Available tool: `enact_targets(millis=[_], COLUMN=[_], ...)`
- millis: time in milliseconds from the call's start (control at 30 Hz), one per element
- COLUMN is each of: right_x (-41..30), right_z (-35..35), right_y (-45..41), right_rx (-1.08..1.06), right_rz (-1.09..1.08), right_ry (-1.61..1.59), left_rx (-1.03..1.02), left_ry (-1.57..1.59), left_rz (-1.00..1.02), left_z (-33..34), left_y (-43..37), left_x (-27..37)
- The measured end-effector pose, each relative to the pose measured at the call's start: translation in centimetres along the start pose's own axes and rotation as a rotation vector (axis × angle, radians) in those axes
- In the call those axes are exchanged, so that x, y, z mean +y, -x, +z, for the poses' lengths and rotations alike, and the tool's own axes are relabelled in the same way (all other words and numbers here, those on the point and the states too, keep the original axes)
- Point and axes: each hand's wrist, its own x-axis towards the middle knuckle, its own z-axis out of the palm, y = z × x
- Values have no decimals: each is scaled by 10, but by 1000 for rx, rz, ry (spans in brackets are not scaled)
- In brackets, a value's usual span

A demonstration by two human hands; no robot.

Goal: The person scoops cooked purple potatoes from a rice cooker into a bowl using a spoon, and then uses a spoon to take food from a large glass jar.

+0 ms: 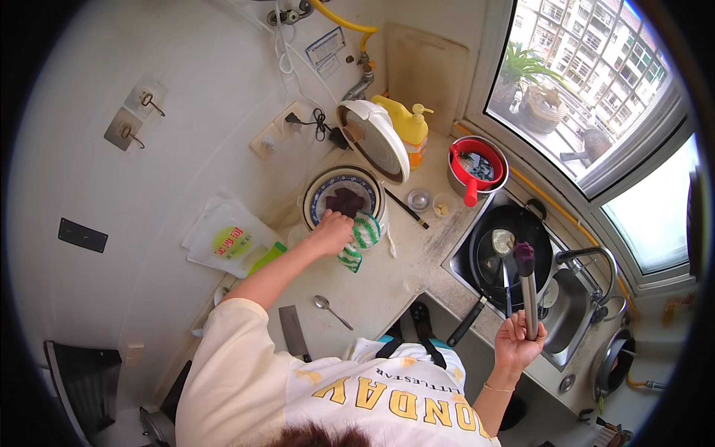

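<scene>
My left hand [333, 232] is closed on a green-and-white striped cloth [366, 229] at the near rim of a rice cooker [383, 215]. Inside the cooker is a blue-patterned plate [317, 196] with dark purple chunks of food [345, 201]. The cooker's lid [375, 142] stands raised behind. On the right, my right hand [519, 341] grips a metal-shafted utensil [528, 302] upright, its dark head [525, 258] topped with purple mash. Behind it, over the sink, sits a black wok [486, 240] holding a metal ladle [503, 242].
A cleaver [292, 329] and a spoon [333, 312] lie on the near counter. A plastic bag [229, 240] is at the left wall. Chopsticks [406, 208], small cups [418, 200], a yellow pump bottle [415, 137] and a red-handled strainer in a pot [477, 167] stand farther back.
</scene>
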Motion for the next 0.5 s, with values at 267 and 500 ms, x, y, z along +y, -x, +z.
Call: enact_targets(millis=[267,500], right_x=[-4,-6], right_z=[-4,-5], right_y=[1,-1], right_rx=[51,67], right_rz=[-16,-3], right_ry=[23,50], left_rx=[38,120], left_ry=[-180,-89], left_rz=[-2,58], left_z=[-25,-35], left_y=[18,27], left_x=[3,-9])
